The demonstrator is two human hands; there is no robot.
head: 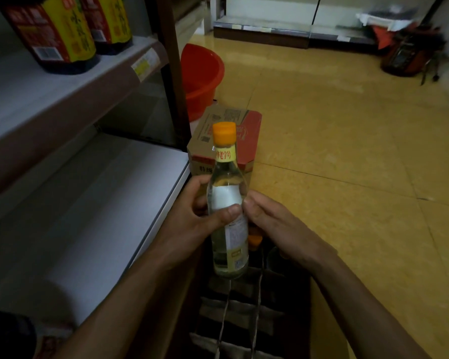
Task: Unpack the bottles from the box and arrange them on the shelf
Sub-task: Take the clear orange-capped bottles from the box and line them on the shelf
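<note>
Clear bottle (228, 239) w/ orange cap and yellow neck band sits mid-frame, roughly upright, cap tilted slightly away, held off the ground above the open box (218, 309) at bottom centre. Liquid inside looks pale; white label back shows thru the glass.

Left hand (189, 218) wraps the bottle's mid-body from frame-left, thumb laid across the front, fingers curled round the far side. Right hand (272, 221) meets it from frame-right, fingers curled in against the bottle's side at abt the same height; both grip it.

Box has cardboard dividers forming cells; a second orange cap (255, 240) pokes up just behind the held bottle's lower right. Rest of the cells too dark to tell.

Behind the bottle, a closed brown-and-red carton (208, 130) on the yellow tile floor (347, 151), w/ a red bucket (202, 79) beyond it.

Left of frame: white lower shelf (88, 203), and an upper shelf (36, 94) carrying two dark bottles (55, 35) w/ red-yellow labels in the upper-left corner.
</note>
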